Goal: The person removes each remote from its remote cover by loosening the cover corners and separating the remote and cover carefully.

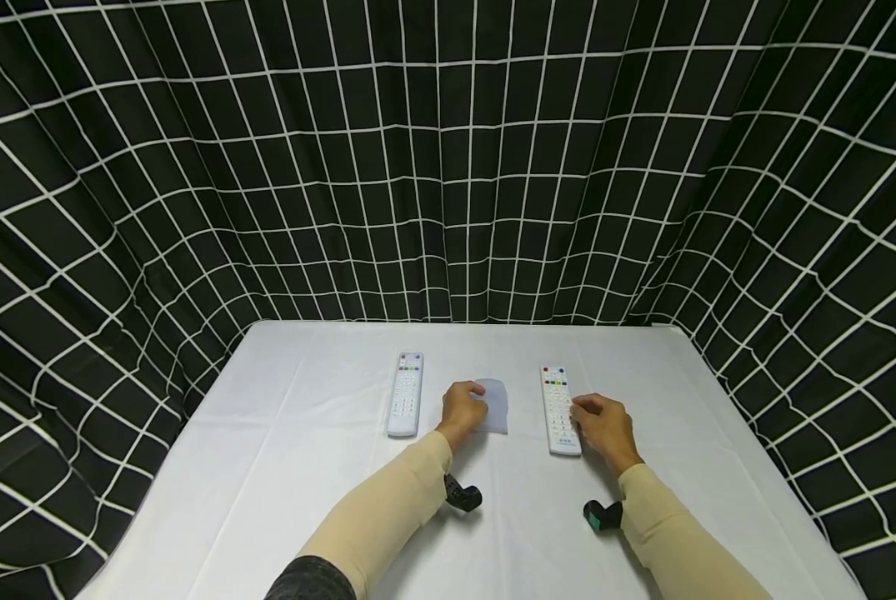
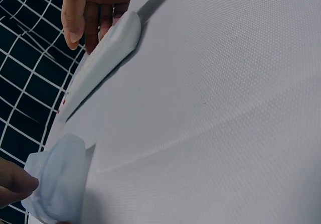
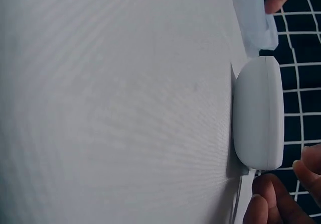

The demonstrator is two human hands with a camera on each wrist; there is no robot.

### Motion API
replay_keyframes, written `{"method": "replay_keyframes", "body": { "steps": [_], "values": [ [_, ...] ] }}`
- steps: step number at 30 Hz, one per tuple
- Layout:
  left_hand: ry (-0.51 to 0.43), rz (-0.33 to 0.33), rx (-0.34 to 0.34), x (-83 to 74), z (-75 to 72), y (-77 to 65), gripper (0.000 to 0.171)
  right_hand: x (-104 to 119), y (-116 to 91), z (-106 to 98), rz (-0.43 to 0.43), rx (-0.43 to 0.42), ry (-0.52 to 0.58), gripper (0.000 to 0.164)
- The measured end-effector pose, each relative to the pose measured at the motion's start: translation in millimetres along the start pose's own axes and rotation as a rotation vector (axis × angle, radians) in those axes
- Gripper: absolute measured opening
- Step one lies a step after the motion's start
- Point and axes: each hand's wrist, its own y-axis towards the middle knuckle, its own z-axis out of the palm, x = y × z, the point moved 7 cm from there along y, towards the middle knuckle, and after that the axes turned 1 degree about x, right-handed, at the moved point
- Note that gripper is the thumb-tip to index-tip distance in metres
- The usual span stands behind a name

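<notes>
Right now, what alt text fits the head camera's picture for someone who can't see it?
A person's left hand holds a pale blue cloth-like piece on a white table, while the right hand is at the edge of a white remote. A second white remote lies on the left, with a gridded black curtain behind.

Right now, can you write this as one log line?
left grip: holding pale blue cloth | right grip: at edge of right remote | left remote: lying on table

Draped in black, white-gridded fabric [image 1: 448,167] behind and along both sides of the white-clothed table [image 1: 230,467].
</notes>
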Motion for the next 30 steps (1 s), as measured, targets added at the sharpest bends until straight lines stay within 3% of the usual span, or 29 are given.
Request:
{"method": "replay_keyframes", "body": {
  "steps": [5,13,22,30],
  "values": [
    [0.023,-0.006,0.016,-0.2,-6.1,-2.1,0.031,7.5,-0.2,-3.0,-0.057,-0.005,-0.018,0.026],
    [-0.043,-0.011,0.009,2.6,-22.4,-2.1,0.037,23.5,-1.7,-8.9,-0.106,-0.018,-0.012,0.030],
    [-0.123,0.115,-0.041,-7.0,-52.8,0.1,0.043,50.9,-7.6,-8.6,-0.222,-0.059,0.067,0.034],
    [-0.224,0.244,-0.038,-15.6,-82.2,-2.0,0.045,80.8,-16.8,-1.2,-0.322,0.001,0.212,0.044]
  ]
}}
